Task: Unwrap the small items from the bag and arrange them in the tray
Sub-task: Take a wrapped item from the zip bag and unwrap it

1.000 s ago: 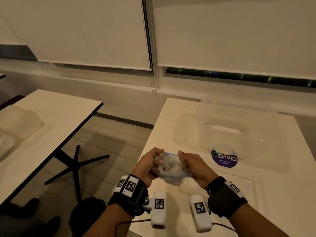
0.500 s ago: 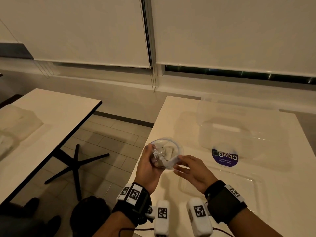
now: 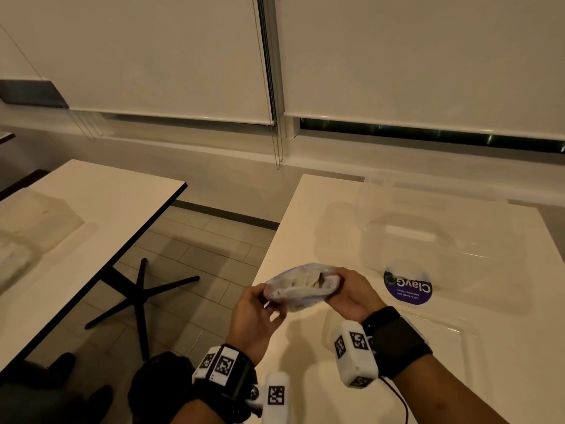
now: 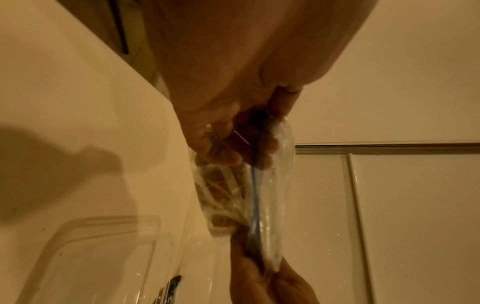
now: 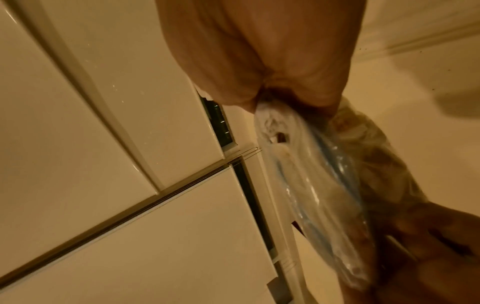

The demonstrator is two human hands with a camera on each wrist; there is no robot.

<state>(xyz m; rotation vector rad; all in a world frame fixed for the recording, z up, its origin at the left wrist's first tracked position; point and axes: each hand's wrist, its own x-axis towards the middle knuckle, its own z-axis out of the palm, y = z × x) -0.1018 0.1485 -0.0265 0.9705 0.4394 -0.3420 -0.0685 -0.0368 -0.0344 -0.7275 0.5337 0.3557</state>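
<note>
A clear zip bag with a blue seal strip holds several small wrapped items and hangs stretched between both hands above the white table's near left part. My left hand pinches its left end, my right hand grips its right end. In the left wrist view the bag runs from my left fingers down to the right hand. In the right wrist view the bag leaves my right fingers toward the left hand. A clear shallow tray lies on the table under my right wrist.
A large clear lidded box stands at the back of the white table, with a round purple sticker in front of it. A second table with clear containers is across a tiled gap on the left.
Half a second ago only the left hand held the bag, raised with its mouth round. Now the right hand has taken the bag's right end and it is pulled flat between both hands.
</note>
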